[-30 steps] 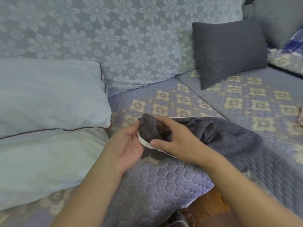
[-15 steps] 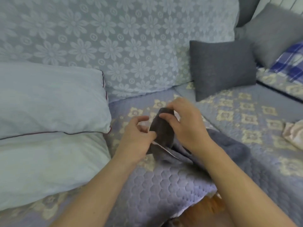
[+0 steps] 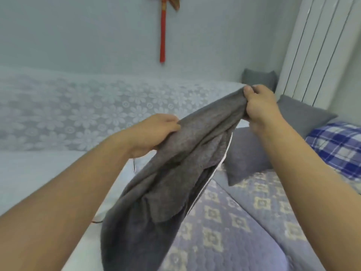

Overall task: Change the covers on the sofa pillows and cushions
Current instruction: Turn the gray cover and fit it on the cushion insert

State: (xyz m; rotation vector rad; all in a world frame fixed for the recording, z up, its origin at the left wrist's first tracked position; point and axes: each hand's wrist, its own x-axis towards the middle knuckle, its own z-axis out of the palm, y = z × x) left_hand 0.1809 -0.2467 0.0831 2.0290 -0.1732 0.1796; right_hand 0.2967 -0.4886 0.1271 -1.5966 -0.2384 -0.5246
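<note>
Aloft, grey cover (image 3: 172,173) between hands.

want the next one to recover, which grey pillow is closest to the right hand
The grey pillow lying on the patterned seat, just below the right hand. The other two grey pillows sit farther back by the radiator.

1. Pillow cover (image 3: 166,184): dark grey, white edge trim.
2. Seat quilt (image 3: 234,222): lavender, cream diamond motifs.
3. Backrest throw (image 3: 88,114): pale grey, white daisies.
4. Blanket (image 3: 336,145): blue-white plaid.
5. Wall tassel (image 3: 162,32): red.
</note>
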